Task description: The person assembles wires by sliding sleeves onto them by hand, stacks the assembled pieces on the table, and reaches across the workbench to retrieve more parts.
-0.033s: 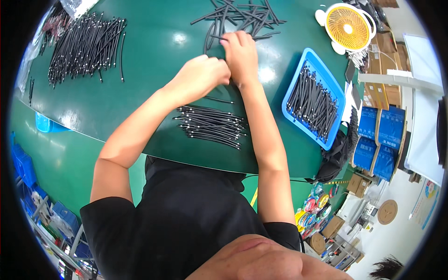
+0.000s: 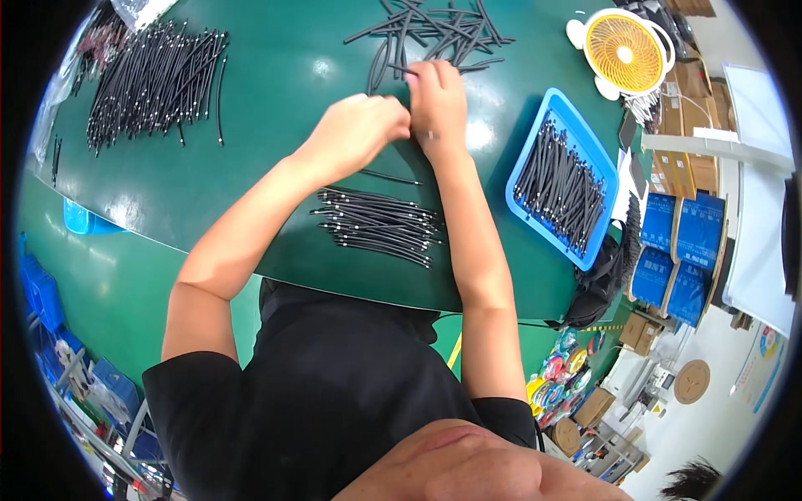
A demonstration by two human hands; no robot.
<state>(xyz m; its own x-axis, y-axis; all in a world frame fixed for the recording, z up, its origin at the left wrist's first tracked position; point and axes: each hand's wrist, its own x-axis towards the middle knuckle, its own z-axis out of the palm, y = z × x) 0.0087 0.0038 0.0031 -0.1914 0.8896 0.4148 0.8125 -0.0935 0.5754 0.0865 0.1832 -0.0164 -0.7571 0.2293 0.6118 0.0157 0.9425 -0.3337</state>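
Left hand (image 2: 359, 129) curled at upper centre, right hand (image 2: 439, 104) beside it, what they grip unclear, right fingers partly hiding loose black tubes (image 2: 455, 35), blue tray (image 2: 558, 108) right, fan (image 2: 624, 53) upper right

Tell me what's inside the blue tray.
The blue tray holds a heap of slim black pieces with pale tips. Lower pieces and most of the tray's floor are covered, so I can't see them.

is looking like an assembly workshop; is showing this through a green worktable (image 2: 276, 83) with sorted short black cables (image 2: 159, 83), a filled blue tray (image 2: 558, 113), big blue reels (image 2: 700, 225), cardboard boxes (image 2: 642, 331) and a green floor (image 2: 109, 280) around.
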